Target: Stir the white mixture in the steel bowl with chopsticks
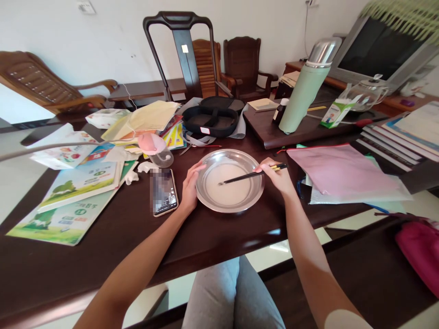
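A round metal bowl sits on the dark wooden table in front of me, with a whitish liquid in it. My left hand grips the bowl's left rim, thumb side towards the top. Dark chopsticks with golden bands lie in the closed fingers of my right hand. Their tips reach down to the liquid near the middle of the bowl. Just left of my left hand lies a phone with its screen up and lit.
Booklets, a pink-topped clear cup and a black case stand left and behind. At right are a green thermos, a pink zip pouch and stacked books. A chair stands opposite.
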Motion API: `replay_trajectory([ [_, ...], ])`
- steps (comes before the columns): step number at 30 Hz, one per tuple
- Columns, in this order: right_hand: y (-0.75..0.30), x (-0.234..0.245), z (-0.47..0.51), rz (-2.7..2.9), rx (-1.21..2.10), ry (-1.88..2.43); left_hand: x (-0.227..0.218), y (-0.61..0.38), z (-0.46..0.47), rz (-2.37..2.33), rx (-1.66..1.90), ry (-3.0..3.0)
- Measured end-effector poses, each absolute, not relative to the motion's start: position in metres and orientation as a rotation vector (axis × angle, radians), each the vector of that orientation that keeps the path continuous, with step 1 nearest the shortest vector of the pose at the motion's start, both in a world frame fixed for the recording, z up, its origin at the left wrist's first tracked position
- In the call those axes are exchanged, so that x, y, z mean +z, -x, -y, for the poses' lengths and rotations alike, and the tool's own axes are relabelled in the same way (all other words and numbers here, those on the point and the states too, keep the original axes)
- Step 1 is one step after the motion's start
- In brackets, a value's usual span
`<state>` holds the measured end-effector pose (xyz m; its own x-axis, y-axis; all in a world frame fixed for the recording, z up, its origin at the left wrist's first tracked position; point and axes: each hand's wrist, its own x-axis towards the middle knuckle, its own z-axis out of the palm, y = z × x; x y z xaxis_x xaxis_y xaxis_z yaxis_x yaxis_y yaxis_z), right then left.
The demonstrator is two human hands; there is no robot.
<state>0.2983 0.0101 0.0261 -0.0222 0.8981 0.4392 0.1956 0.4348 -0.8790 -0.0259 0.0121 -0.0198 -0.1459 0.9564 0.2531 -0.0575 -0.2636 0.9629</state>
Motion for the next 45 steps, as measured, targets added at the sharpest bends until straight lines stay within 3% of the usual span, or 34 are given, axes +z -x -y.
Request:
replay_trajectory([
  [5, -0.307, 0.026, -0.014, 1.319, 0.597, 1.116, -0.02, 0.026, -0.012, -1.119, 1.529, -1.292],
  [12, -0.297, 0.029, -0.008, 1.475, 0.816, 1.029, -0.02, 0.027, -0.012, -1.121, 1.505, -1.301],
  [18, -0.306, 0.028, -0.013, 1.325, 0.618, 1.113, -0.02, 0.027, -0.012, -1.135, 1.517, -1.321],
  [25, -0.298, 0.029, -0.008, 1.483, 0.808, 1.027, -0.019, 0.025, -0.011, -1.131, 1.524, -1.297],
  [32, -0.309, 0.025, -0.015, 1.306, 0.618, 1.098, -0.019, 0.026, -0.011, -1.132, 1.524, -1.303],
  [39, -0.298, 0.03, -0.009, 1.472, 0.818, 1.04, -0.019, 0.026, -0.011, -1.134, 1.512, -1.306],
  [45, -0.305, 0.029, -0.013, 1.332, 0.618, 1.113, -0.019, 0.027, -0.011, -1.144, 1.508, -1.32],
])
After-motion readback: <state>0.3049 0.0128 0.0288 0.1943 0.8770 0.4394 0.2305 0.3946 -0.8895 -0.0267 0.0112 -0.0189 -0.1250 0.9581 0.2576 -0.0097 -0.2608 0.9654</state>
